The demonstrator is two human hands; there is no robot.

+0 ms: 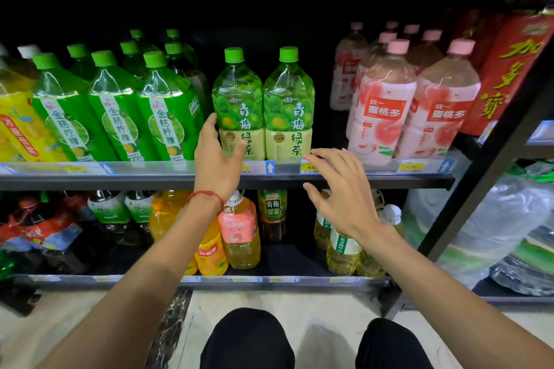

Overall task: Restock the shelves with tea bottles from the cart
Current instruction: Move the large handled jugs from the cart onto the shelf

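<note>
Left grip (217, 156) is grasping the left tea bottle (238, 93) low on its label: fingers wrap round the bottle's left side and the thumb lies across the front. The palm covers part of the printing there. Right grip (341, 195) is released, its fingers spread in front of the shelf rail (374, 178). Its fingertips are near a yellow price tag (310, 165) just under the right tea bottle (289, 99); whether they touch the rail cannot be told.

Both tea bottles stand upright and side by side at the front of the middle shelf, green caps on, labels facing out. Behind them the shelf is dark and nothing can be made out. Green lemon-drink bottles (117, 117) crowd the left, and pink peach-drink bottles (386, 111) stand to the right with a gap between. A red pack (509, 69) at the far right is cut off by the frame edge.

On the lower shelf (284, 280), the forearms hide parts of several yellow and orange bottles. A red string (207, 196) circles the left wrist.
</note>
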